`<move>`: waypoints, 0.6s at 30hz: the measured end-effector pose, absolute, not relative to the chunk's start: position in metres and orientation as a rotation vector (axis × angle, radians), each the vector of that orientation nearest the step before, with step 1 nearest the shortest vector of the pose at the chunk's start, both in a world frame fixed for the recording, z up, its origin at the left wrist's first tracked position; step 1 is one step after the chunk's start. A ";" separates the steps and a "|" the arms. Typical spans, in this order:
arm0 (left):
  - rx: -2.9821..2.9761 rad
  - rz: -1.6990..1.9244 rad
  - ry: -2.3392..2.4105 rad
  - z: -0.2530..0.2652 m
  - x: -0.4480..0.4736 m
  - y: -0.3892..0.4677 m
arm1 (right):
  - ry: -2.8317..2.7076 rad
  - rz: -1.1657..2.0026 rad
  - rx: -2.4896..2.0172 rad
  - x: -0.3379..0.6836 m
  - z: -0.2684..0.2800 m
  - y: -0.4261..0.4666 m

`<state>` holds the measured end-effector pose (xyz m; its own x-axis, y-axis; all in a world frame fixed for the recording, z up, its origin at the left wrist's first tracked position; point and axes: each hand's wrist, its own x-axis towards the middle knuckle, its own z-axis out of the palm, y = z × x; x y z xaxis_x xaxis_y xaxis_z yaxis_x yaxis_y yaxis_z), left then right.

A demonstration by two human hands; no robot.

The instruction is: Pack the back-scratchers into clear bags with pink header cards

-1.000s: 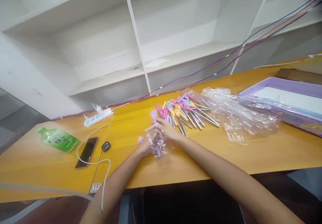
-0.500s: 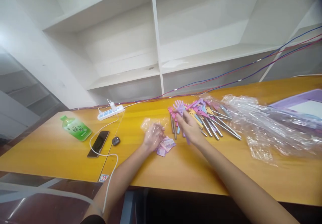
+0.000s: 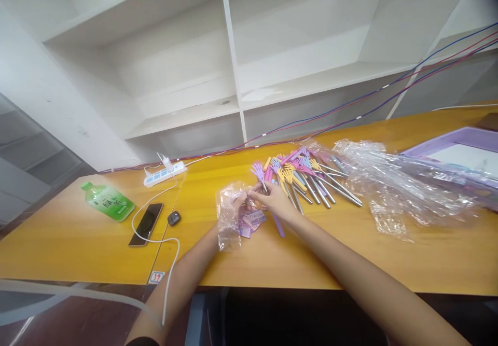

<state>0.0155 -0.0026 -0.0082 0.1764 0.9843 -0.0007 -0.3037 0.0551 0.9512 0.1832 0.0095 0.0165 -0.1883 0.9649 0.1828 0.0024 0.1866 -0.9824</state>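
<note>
My left hand (image 3: 234, 206) is closed on a clear plastic bag (image 3: 229, 236), which hangs over its fingers and down past the wrist. Beside it, my right hand (image 3: 275, 201) holds a purple back scratcher (image 3: 257, 170) with a hand-shaped head; the head points away from me and the purple handle sticks out below the palm. The right fingertips meet the left ones at the bag's edge. Small pink and purple cards (image 3: 254, 219) lie beneath the hands. A pile of colourful back scratchers (image 3: 311, 172) with metal rods lies just right of them.
Clear plastic bags (image 3: 404, 180) are heaped to the right, near a purple tray (image 3: 439, 142). On the left are a green bottle (image 3: 109, 201), a phone (image 3: 146, 225), a small black case (image 3: 174, 218) and a power strip (image 3: 164, 174) with a white cable. Shelves stand behind.
My right hand has moved left from the pile to my left hand, bringing the purple back scratcher. The plastic bag now spreads wider over my left hand. The view has shifted slightly.
</note>
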 end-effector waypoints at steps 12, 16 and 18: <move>1.577 1.117 0.891 0.023 -0.001 -0.006 | -1.363 1.745 -0.907 0.190 0.024 0.006; 1.530 1.184 0.983 0.019 -0.007 0.000 | -1.483 1.224 -1.084 0.199 0.030 0.008; 1.536 1.244 1.032 0.019 -0.009 0.002 | -1.590 1.021 -1.083 0.207 0.036 0.007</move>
